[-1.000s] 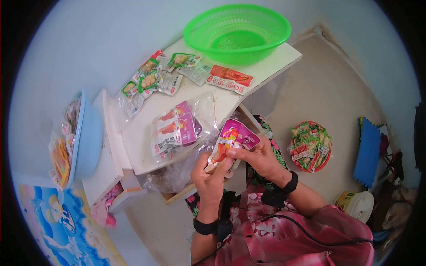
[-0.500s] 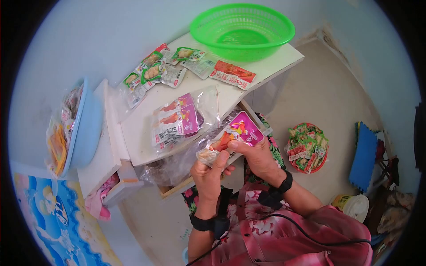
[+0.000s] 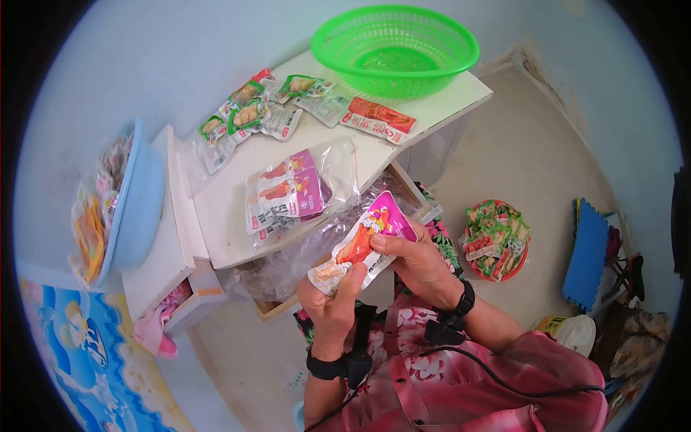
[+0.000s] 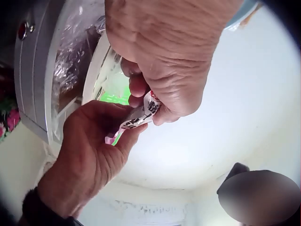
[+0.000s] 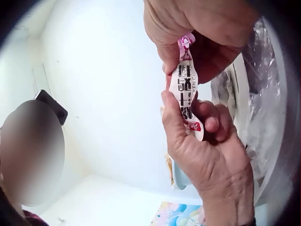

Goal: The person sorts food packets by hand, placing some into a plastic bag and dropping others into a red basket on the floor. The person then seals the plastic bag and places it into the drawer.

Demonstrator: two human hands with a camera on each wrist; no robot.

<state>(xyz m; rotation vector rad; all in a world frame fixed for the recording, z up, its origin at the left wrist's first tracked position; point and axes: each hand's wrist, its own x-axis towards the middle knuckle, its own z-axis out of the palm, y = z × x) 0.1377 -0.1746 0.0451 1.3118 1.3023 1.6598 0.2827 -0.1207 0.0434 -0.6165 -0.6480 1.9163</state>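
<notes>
Both hands hold a snack packet (image 3: 356,248) with a white and purple front and a picture of browned meat, over the open drawer (image 3: 277,306). My left hand (image 3: 330,306) grips its lower left end, thumb on the front. The purple end is pinched by my right hand (image 3: 423,265), its thumb pressing near the middle. In the right wrist view the packet (image 5: 185,92) is seen edge-on, with black lettering along its side. On the white tabletop, just beyond the hands, a clear bag (image 3: 338,162) holds several similar purple and white packets (image 3: 288,187).
A green basket (image 3: 461,61) stands at the table's back right. Near it lie a red packet (image 3: 378,121) and several green-edged packets (image 3: 246,115). A blue basin (image 3: 137,216) with bagged snacks sits at left. On the floor, a red basket (image 3: 522,263) holds more packets.
The packet has tilted, its purple end now pointing up and more of its front showing. My left hand has shifted a little left along with its lower end; both hands keep hold.
</notes>
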